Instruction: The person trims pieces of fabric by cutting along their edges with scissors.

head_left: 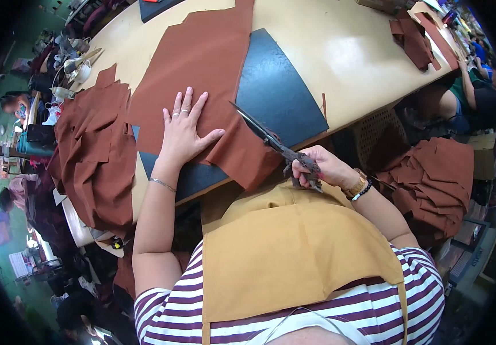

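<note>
My left hand (183,129) lies flat with fingers spread on a rust-brown piece of cloth (202,63). Under the cloth is a dark blue-grey board (279,86), its right part showing. In my right hand (328,167) are large scissors (262,131) with cloth-wrapped handles; the blades point up and left over the cloth, near its right side. A flap of the cloth (242,155) hangs over the table edge below the blades. Whether the blades touch the cloth, I cannot tell.
A heap of brown cloth (95,155) hangs at the table's left edge. More cloth (417,43) lies at the top right of the table (340,40). Another pile (432,178) is beside a perforated chair (374,135). A person (472,98) sits at the right.
</note>
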The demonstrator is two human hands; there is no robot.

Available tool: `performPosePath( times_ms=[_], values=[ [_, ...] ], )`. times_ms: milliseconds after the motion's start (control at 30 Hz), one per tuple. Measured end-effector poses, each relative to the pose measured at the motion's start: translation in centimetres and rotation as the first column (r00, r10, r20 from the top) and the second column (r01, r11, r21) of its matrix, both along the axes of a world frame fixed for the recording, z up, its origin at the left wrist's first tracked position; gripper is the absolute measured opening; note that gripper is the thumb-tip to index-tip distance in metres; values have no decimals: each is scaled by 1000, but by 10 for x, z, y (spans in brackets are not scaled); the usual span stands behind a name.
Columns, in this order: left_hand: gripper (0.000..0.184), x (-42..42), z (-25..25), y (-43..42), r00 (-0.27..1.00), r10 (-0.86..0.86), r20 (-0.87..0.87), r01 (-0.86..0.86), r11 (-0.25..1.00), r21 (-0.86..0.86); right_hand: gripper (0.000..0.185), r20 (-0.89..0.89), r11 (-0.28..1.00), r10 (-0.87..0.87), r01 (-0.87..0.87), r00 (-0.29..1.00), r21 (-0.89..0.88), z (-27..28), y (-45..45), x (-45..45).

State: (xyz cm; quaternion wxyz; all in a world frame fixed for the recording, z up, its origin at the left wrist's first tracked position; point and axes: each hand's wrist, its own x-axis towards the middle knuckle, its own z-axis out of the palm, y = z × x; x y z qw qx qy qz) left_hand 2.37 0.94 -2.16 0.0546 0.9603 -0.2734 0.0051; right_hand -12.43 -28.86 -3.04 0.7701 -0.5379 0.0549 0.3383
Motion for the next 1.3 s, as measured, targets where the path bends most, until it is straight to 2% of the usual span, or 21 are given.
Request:
performPosePath(
  times_ms=[333, 433, 533, 667, 700, 800, 867, 1000, 1300],
  values=[
    [88, -29, 0, -11, 992, 124, 13, -124, 992, 13, 24, -1, 999, 29, -29, 1000, -43, 8, 0, 4],
    [88, -36, -2, -15, 986, 167, 17, -167, 986, 4, 23, 8, 1000, 31, -31, 999, -6, 4, -3, 2],
    [89, -51, 3, -26, 965, 260, -38, -259, 966, 16, 22, -1, 997, 18, -18, 1000, -69, 6, -6, -6],
    [89, -60, 24, -34, 922, 273, -275, -281, 960, 9, 19, -13, 998, -8, 7, 1000, -60, 9, -13, -12],
    [89, -54, 22, -29, 934, 261, -244, -271, 962, -10, 21, -5, 998, -10, 9, 1000, -59, 9, -14, -11],
    [91, -25, 21, -10, 992, 77, -100, -78, 997, -4, 28, 4, 996, 10, -10, 1000, -87, 9, -12, -5],
    [94, -19, 14, -6, 995, 49, -88, -50, 999, -11, 29, 14, 997, 13, -12, 1000, -81, 11, -6, 0],
    [94, -25, 10, -8, 995, 70, -70, -71, 998, 0, 29, 12, 999, -20, 20, 1000, -38, 11, -1, 4],
    [98, -48, 1, -19, 982, 186, -32, -187, 982, -40, 27, 5, 995, -39, 39, 999, -92, 10, 0, -8]
  ],
)
